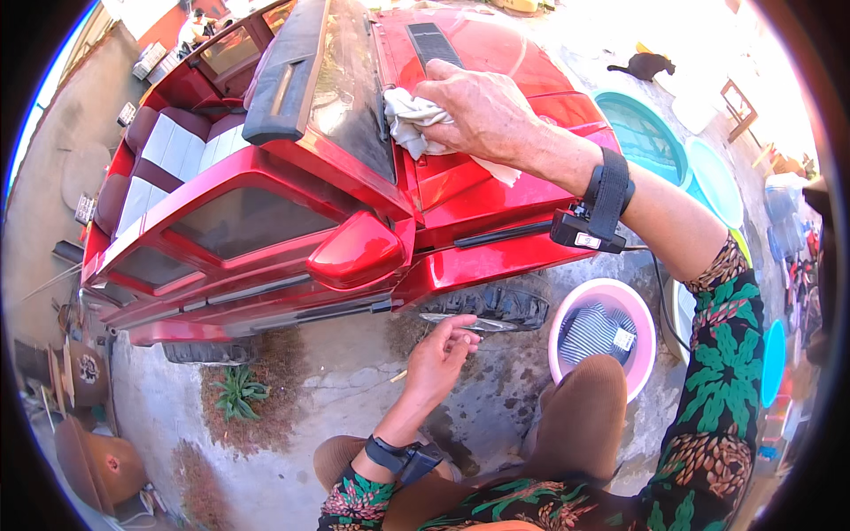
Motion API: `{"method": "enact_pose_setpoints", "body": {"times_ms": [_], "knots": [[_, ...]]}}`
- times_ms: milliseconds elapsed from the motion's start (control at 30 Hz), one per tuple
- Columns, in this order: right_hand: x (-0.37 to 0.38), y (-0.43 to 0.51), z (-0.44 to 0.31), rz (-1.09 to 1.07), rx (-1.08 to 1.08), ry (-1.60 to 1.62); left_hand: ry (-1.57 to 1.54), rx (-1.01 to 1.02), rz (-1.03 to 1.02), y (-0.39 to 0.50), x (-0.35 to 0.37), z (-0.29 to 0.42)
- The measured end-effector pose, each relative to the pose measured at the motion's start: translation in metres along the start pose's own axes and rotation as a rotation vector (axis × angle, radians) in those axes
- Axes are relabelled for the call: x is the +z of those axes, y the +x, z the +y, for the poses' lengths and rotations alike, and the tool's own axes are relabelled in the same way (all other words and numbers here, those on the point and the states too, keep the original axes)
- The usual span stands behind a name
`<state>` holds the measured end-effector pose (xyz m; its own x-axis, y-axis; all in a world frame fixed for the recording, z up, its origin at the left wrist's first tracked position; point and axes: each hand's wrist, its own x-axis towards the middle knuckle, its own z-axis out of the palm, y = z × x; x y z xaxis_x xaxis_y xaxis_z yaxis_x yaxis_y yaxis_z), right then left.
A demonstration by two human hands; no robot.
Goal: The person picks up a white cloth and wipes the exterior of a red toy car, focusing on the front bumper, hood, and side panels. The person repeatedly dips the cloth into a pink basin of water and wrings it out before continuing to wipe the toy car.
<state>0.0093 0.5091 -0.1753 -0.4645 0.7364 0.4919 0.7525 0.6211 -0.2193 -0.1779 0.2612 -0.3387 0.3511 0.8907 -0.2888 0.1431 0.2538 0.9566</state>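
Observation:
My right hand (479,111) grips a crumpled white cloth (415,121) against the rear of the red hood (485,169), beside the base of the windshield (348,93). One end of the cloth hangs out below the palm. A black vent grille (435,44) lies just beyond the knuckles. Low in front of me, my left hand (438,355) hangs in the air with loosely bent fingers, holding nothing. It is nearest to the front wheel (491,308) of the small red open-top vehicle. The red side mirror (358,252) juts out between the two hands.
A pink tub (641,325) with striped fabric (591,335) stands by my knee. Turquoise basins (641,133) are beyond the hood, with a black cat (643,66) behind them. A potted plant (240,393) grows near the rear wheel. Another person (194,32) is at far left.

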Motion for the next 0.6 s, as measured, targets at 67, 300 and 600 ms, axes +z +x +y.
{"method": "enact_pose_setpoints", "body": {"times_ms": [67,300,600], "knots": [[0.010,0.013,0.006,0.038,0.080,-0.074,-0.003,-0.054,-0.018,0.003,-0.001,-0.004],[0.018,0.033,0.013,0.120,0.146,-0.150,0.085,0.015,-0.018,-0.002,0.011,-0.007],[0.014,0.013,0.035,0.188,0.129,-0.172,0.167,0.025,-0.015,-0.001,0.011,-0.008]]}}
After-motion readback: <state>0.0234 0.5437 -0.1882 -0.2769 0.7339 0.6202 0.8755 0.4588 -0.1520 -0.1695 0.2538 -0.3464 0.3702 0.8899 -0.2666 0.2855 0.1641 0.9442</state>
